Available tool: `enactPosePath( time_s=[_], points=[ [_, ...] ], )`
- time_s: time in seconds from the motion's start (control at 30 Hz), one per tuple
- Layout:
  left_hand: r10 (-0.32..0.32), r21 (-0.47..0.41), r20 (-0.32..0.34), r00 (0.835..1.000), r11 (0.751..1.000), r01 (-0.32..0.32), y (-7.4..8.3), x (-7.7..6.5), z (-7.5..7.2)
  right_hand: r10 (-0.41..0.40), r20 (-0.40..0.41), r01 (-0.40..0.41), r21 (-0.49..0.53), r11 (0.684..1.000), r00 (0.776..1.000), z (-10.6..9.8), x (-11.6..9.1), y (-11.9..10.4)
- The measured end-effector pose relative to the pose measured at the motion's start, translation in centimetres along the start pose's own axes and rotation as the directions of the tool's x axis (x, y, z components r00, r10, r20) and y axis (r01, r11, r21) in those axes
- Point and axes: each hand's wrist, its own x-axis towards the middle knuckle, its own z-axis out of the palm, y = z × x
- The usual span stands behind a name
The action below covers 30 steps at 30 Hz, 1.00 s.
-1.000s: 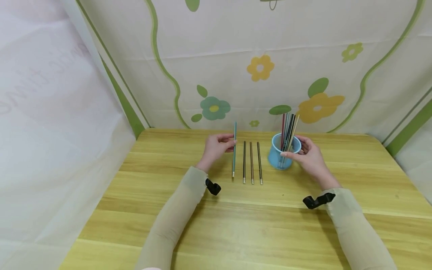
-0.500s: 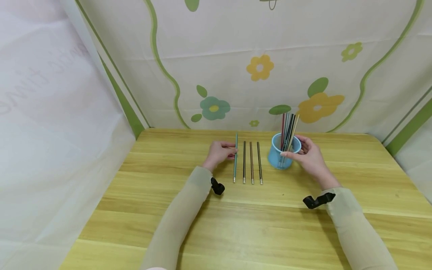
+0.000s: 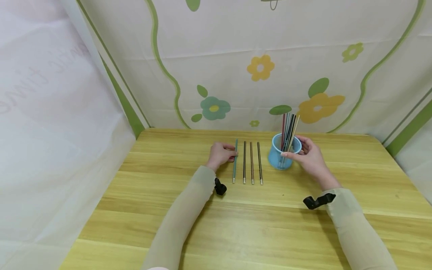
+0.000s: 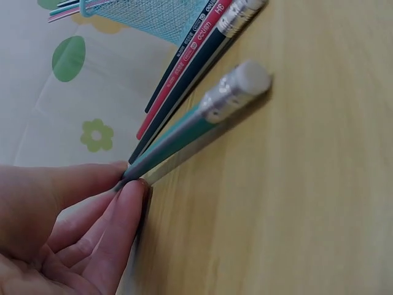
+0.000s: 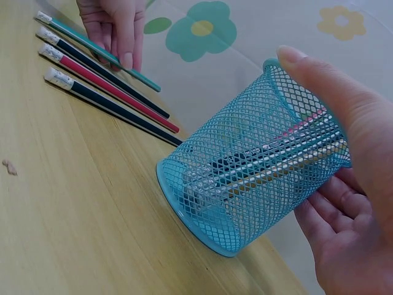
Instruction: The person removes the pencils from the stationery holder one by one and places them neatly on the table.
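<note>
My left hand (image 3: 220, 153) pinches a teal pencil (image 3: 234, 168) between thumb and fingers, low at the tabletop. The pencil's white eraser end (image 4: 250, 78) points toward me. Just right of it lie a black pencil (image 3: 244, 162), a red pencil (image 5: 104, 86) and another black pencil (image 5: 116, 113), parallel, erasers all toward me. My right hand (image 3: 312, 157) grips the rim and side of a light-blue mesh pencil cup (image 3: 276, 159), thumb over the near rim. Upright in the cup, leaning right, stand several pencils (image 3: 289, 129); their lower ends show through the mesh.
The wooden table (image 3: 236, 228) ends at the back against a flower-printed cloth (image 3: 216, 45). Another white cloth (image 3: 60, 142) hangs along the left. A small brown speck (image 5: 9, 166) lies on the wood. Each wrist wears a black camera mount (image 3: 317, 201).
My left hand has brought the teal pencil down and slightly right, to the tabletop beside the row of pencils. My right hand and the cup have stayed put.
</note>
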Motion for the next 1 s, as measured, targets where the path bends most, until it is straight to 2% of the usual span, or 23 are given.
enactPosePath(
  time_s=[0.2, 0.43, 1.0],
  points=[
    [-0.009, 0.068, -0.026, 1.000, 0.998, 0.011, 0.49, -0.17, 0.40, 0.005, -0.002, -0.005, -0.007, 1.000, 1.000, 0.09, 0.02, 0.03],
    [0.015, 0.140, -0.047, 0.999, 0.990, -0.008, 0.85, -0.28, 0.71, 0.014, 0.000, -0.014, 0.003, 1.000, 1.000, 0.06, -0.13, -0.07],
    [0.012, 0.127, -0.055, 0.998, 0.992, -0.005, 0.51, -0.08, 0.84, -0.015, -0.010, 0.015, 0.004, 1.000, 1.000, 0.15, 0.13, 0.46]
  ],
)
